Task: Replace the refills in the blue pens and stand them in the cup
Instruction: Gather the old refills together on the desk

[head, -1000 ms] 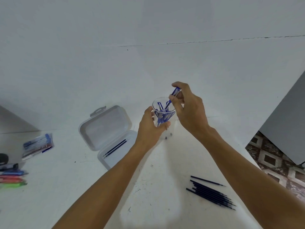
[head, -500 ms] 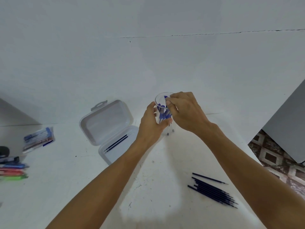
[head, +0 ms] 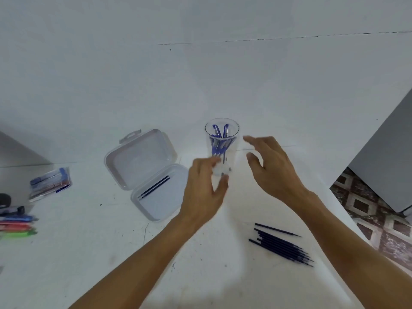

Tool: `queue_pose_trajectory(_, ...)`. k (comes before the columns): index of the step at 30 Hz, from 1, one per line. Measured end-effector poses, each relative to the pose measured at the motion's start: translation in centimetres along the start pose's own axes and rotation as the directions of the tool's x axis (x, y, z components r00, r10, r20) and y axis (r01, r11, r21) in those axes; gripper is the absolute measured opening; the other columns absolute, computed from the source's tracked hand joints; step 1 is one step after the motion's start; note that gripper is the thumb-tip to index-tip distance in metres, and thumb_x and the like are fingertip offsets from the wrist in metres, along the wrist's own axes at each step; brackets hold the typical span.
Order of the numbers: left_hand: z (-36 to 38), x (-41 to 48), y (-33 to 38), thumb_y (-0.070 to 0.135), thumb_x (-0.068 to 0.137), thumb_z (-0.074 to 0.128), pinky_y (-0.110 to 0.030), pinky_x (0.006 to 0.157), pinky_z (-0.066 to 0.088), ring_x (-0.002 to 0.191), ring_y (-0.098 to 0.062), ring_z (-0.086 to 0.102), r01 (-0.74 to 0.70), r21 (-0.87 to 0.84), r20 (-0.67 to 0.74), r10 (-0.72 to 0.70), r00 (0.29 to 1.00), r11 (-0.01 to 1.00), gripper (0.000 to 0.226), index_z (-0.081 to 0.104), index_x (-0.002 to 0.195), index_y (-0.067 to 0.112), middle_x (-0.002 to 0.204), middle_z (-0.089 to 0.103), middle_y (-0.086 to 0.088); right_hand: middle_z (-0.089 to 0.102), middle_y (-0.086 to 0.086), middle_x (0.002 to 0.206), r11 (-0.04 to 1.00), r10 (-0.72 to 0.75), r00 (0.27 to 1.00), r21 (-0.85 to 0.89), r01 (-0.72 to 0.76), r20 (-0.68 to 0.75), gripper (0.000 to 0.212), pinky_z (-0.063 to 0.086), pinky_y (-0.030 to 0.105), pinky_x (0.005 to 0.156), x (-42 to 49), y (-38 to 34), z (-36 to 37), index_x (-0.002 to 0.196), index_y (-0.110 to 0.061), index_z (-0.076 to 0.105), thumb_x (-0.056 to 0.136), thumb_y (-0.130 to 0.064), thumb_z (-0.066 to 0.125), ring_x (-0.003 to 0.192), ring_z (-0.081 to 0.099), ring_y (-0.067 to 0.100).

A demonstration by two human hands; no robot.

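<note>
**Pens in the cup, both hands empty**

The cup [head: 221, 130] stands at twelve o'clock on the bench [head: 89, 253], its wall propping the blue pens [head: 219, 144] upright. My left hand [head: 202, 190] hovers at its seven o'clock, fingers loose, holding nothing; right hand [head: 273, 168] at four, fingers spread, empty. Loose refills [head: 281, 245] lie at five, handy, I judge.

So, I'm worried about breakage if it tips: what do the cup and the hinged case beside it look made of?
The cup is clear and glossy: the blue pens show through its wall. Glass or hard plastic, I cannot tell. The hinged case looks like frosted, translucent plastic: milky walls, a moulded hanging tab.
</note>
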State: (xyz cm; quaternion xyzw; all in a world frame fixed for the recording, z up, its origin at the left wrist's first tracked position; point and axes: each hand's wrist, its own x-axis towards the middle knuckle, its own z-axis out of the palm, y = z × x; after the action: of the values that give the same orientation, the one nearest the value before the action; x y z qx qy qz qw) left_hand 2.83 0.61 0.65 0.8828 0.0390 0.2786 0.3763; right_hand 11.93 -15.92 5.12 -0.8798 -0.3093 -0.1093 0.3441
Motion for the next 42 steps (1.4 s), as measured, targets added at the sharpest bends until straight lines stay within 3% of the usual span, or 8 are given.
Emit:
queue_pose_trajectory(2, 0.3, -2.0, 0.3, 0.034, 0.094, 0.06, -0.026, 0.086, 0.049, 0.103, -0.009, 0.051, -0.11, 0.048, 0.184, 0.1, 0.978, 0.993, 0.037, 0.053, 0.128, 0.022, 0.12, 0.052, 0.004, 0.054, -0.003, 0.125, 0.998, 0.053, 0.992, -0.025, -0.051, 0.111, 0.038, 0.043, 0.025, 0.093, -2.1, 1.3, -0.4, 0.137, -0.026, 0.053, 0.099, -0.02, 0.05, 0.114, 0.056, 0.014)
queue_pose_trajectory(5, 1.2, -4.2, 0.3, 0.047, 0.094, 0.054, -0.025, 0.095, 0.044, 0.113, -0.01, 0.046, -0.182, 0.099, 0.457, 0.117, 0.882, 0.978, 0.045, 0.051, 0.134, 0.027, 0.129, 0.049, 0.006, 0.055, -0.005, 0.124, 0.991, 0.117, 0.952, -0.103, -0.091, 0.282, 0.035, 0.043, 0.025, 0.094, -5.3, 2.5, -1.0, 0.133, -0.029, 0.058, 0.099, -0.025, 0.051, 0.111, 0.058, 0.013)
queue_pose_trajectory(11, 2.4, -5.2, 0.7, 0.065, 0.087, 0.05, -0.03, 0.101, 0.038, 0.117, -0.015, 0.041, -0.357, 0.183, 0.629, 0.17, 0.759, 0.916, 0.066, 0.045, 0.141, 0.028, 0.136, 0.043, 0.007, 0.05, -0.007, 0.132, 0.948, 0.246, 0.85, -0.299, -0.111, 0.465, 0.049, 0.043, 0.031, 0.101, -10.7, 2.7, -2.4, 0.137, -0.031, 0.053, 0.093, -0.054, 0.05, 0.119, 0.049, 0.014)
queue_pose_trajectory(15, 2.9, -4.9, 1.0, 0.065, 0.085, 0.054, -0.032, 0.093, 0.04, 0.107, -0.018, 0.044, -0.436, 0.192, 0.666, 0.209, 0.716, 0.879, 0.061, 0.052, 0.135, 0.03, 0.13, 0.047, 0.007, 0.047, -0.012, 0.112, 0.948, 0.224, 0.831, -0.313, -0.064, 0.509, 0.041, 0.045, 0.028, 0.089, -12.3, 2.2, -3.0, 0.117, -0.036, 0.062, 0.084, -0.061, 0.058, 0.1, 0.047, 0.01)
queue_pose_trajectory(21, 3.5, -4.7, 2.0, 0.037, 0.089, 0.066, -0.034, 0.073, 0.046, 0.087, -0.021, 0.051, -0.459, 0.129, 0.596, 0.301, 0.744, 0.879, 0.026, 0.071, 0.111, 0.023, 0.099, 0.062, 0.003, 0.051, -0.013, 0.095, 0.954, 0.211, 0.856, -0.292, -0.074, 0.473, 0.016, 0.04, 0.022, 0.071, -12.8, 2.1, -2.7, 0.105, -0.034, 0.069, 0.094, -0.039, 0.059, 0.083, 0.052, 0.006)
queue_pose_trajectory(32, 4.1, -5.8, 2.3, 0.022, 0.089, 0.068, -0.026, 0.048, 0.039, 0.073, -0.014, 0.046, -0.55, 0.243, 0.561, 0.347, 0.752, 0.799, 0.01, 0.068, 0.099, 0.019, 0.081, 0.053, 0.003, 0.056, -0.003, 0.103, 0.943, 0.159, 0.898, -0.333, -0.014, 0.411, 0.022, 0.044, 0.029, 0.083, -13.4, 2.5, -1.7, 0.112, -0.024, 0.064, 0.1, -0.03, 0.047, 0.093, 0.054, 0.018)
queue_pose_trajectory(35, 4.3, -6.1, 2.1, 0.018, 0.086, 0.072, -0.023, 0.048, 0.032, 0.07, -0.014, 0.044, -0.559, 0.284, 0.548, 0.346, 0.762, 0.779, 0.015, 0.066, 0.099, 0.02, 0.08, 0.05, 0.004, 0.057, -0.003, 0.095, 0.923, 0.081, 0.941, -0.381, 0.054, 0.33, 0.021, 0.044, 0.029, 0.076, -14.2, 2.9, -0.9, 0.109, -0.023, 0.067, 0.101, -0.03, 0.048, 0.082, 0.053, 0.018)
queue_pose_trajectory(42, 4.3, -6.4, 2.3, 0.023, 0.088, 0.07, -0.024, 0.045, 0.034, 0.066, -0.014, 0.043, -0.576, 0.297, 0.509, 0.384, 0.77, 0.762, 0.008, 0.068, 0.093, 0.017, 0.076, 0.051, 0.002, 0.054, -0.004, 0.08, 0.857, 0.004, 0.979, -0.506, 0.102, 0.204, 0.004, 0.045, 0.03, 0.063, -14.8, 3.4, 0.3, 0.089, -0.022, 0.067, 0.091, -0.019, 0.066, 0.065, 0.049, 0.016)
